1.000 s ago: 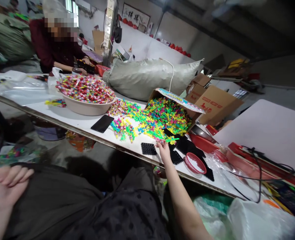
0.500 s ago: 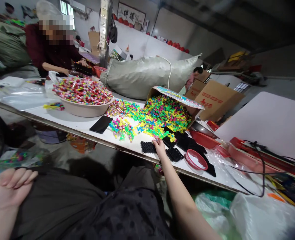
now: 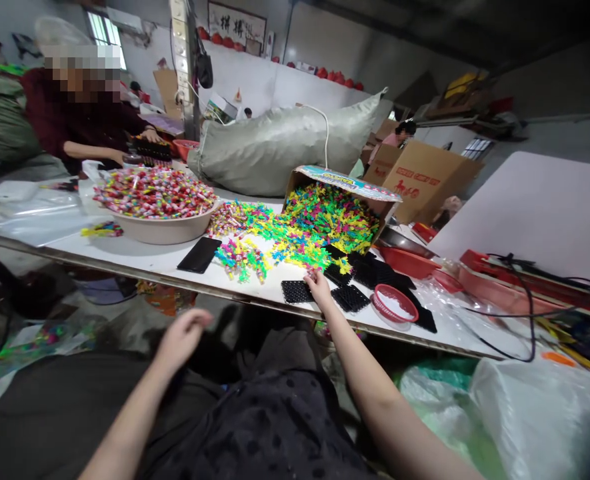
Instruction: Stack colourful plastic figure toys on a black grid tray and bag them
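My right hand (image 3: 317, 285) is at the table's front edge, its fingers closed beside a black perforated tray (image 3: 296, 291); what they pinch is too small to make out. Over my lap, below the table edge, my left hand (image 3: 182, 333) is blurred, with its fingers curled. Small green, yellow and pink pieces (image 3: 307, 250) spill from an open cardboard box (image 3: 387, 212) behind my right hand. To the left, a small cluster of the pieces (image 3: 243, 259) lies beside a black phone (image 3: 199, 255). Another black tray (image 3: 349, 299) is right of my right hand.
A beige basin (image 3: 167, 230) heaped with wrapped pieces stands at the left. A red basket (image 3: 395, 303) with white contents sits on the right. A large grey sack (image 3: 275, 150) lies behind. Across the table, a person (image 3: 82, 113) handles a black tray.
My left hand has moved right and forward from the far left, towards the table edge. My right hand stays beside the black tray. The camera view has shifted slightly.
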`<state>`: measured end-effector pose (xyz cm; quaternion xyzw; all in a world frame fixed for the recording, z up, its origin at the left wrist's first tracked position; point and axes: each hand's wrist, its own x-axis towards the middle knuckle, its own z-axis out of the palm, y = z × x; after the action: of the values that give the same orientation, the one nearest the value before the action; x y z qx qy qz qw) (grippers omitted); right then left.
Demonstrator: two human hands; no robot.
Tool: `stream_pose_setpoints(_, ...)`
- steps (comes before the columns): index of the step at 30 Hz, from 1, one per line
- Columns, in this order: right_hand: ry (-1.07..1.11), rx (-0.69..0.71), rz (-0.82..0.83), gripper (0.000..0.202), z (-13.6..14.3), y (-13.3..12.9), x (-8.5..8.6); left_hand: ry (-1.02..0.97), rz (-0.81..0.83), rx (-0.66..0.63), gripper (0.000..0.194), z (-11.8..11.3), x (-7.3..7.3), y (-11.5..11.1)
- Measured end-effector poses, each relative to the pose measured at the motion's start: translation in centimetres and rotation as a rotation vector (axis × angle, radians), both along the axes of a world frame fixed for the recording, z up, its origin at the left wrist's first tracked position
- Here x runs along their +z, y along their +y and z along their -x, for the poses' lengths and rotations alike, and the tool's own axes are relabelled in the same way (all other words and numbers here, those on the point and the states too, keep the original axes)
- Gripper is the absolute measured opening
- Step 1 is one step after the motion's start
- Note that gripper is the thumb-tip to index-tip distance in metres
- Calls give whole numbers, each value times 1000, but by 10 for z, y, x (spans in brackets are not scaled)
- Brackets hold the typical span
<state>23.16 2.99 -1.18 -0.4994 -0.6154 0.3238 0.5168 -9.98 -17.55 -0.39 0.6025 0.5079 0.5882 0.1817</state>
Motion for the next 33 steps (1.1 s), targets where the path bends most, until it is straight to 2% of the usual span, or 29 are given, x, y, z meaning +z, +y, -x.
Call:
stream_pose_setpoints(2,42,23,11,24,1,-2,1,330,-43,-195,36,-60,10,34)
stream_pose_setpoints(4,96,43,26,24,1,-3,2,569,-61,-259,47,-108,16,64)
stream_pose_setpoints(7,204,39,42,25,-2,-2,1,757,7,-311,61,-150,17,97)
stream_pose_setpoints(10,334,0,36,27,-6,1,-2,786,53,-347,42,-162,15,109)
stream_pose_setpoints(12,414,-24,26,30,-7,4,-3,720,37,-312,29,-163,17,111)
stream_pose_setpoints(17,498,-27,39,35,-7,6,-3,508,173,-78,33,-162,32,130)
stream_pose_setpoints(20,470,-19,68,33,-6,5,-2,522,240,-15,31,-164,36,150)
stream_pose_setpoints(23,419,-2,78,31,-5,4,-2,565,227,51,35,-174,36,156)
stream_pose_setpoints(26,351,36,71,27,-4,2,-2,642,157,2,37,-193,28,143)
stream_pose_setpoints(29,256,66,53,25,-4,1,-2,715,126,-82,37,-210,12,127)
stream_pose_setpoints(33,101,69,21,22,-5,3,-4,819,125,-100,42,-216,-6,122)
